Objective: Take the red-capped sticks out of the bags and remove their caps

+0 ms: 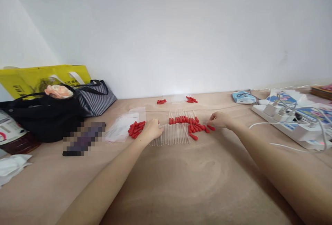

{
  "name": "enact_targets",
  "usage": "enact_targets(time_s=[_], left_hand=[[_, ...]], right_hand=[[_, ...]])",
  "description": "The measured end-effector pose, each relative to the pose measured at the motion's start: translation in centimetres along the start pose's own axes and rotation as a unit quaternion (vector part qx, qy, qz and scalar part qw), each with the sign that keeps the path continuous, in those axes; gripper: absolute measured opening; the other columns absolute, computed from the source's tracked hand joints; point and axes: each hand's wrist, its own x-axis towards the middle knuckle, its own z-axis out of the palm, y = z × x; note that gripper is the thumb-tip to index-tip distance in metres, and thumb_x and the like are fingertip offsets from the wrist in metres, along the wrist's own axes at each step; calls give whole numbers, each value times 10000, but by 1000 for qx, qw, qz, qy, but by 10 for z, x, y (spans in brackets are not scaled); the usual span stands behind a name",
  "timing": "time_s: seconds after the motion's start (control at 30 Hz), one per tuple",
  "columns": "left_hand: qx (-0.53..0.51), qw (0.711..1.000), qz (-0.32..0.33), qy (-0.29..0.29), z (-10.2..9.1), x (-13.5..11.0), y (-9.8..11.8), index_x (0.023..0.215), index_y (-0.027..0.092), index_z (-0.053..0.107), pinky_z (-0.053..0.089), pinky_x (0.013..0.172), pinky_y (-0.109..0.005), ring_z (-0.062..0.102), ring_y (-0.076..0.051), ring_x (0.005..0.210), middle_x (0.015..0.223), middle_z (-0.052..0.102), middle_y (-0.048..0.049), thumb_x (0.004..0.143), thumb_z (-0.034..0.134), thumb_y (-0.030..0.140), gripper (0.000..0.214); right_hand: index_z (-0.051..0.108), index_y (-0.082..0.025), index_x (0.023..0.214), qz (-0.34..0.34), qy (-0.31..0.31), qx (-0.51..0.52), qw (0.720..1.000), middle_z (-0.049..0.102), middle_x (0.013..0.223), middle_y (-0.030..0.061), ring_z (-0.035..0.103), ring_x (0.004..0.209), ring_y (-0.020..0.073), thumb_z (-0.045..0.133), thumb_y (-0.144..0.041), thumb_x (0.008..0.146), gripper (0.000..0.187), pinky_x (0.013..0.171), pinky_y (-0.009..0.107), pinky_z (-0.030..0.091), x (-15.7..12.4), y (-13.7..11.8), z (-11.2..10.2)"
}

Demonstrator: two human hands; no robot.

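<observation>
My left hand [154, 128] is closed, with its fingertips at the left end of a row of thin clear sticks [176, 134]. What it pinches, if anything, is too small to make out. At the right, my right hand [219, 119] has its fingers pinched at a red drop-shaped piece [211, 127]. A loose pile of similar red pieces [196, 128] lies just left of it. Behind the stick row, several sticks with red ends [183, 119] lie side by side. Another red pile [135, 129] sits left of my left hand.
Clear plastic bags [122, 126] lie at left, near a pixelated dark object [85, 139]. Black [44, 117], striped [97, 97] and yellow bags [77, 69] stand farther left. A white power strip [290, 128] with cables is at right. Small red groups [192, 99] lie by the wall.
</observation>
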Motion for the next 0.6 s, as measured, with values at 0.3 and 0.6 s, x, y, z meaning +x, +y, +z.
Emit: enact_targets(time_s=[0.3, 0.6], left_hand=[[-51, 972, 134, 188, 11, -22, -6, 915, 164, 572, 411, 578, -257, 560, -147, 639, 740, 579, -28, 781, 477, 299, 213], [-88, 938, 219, 253, 27, -55, -18, 726, 197, 602, 410, 611, -245, 519, -141, 693, 664, 548, -3, 763, 508, 214, 103]], right_hand=[[602, -158, 683, 7, -60, 50, 997, 603, 563, 1, 557, 553, 141, 654, -177, 516, 176, 460, 213, 372, -2, -3, 1], [564, -180, 765, -48, -29, 80, 995, 619, 680, 10, 551, 593, 129, 664, -305, 557, 263, 481, 204, 380, -13, -34, 19]])
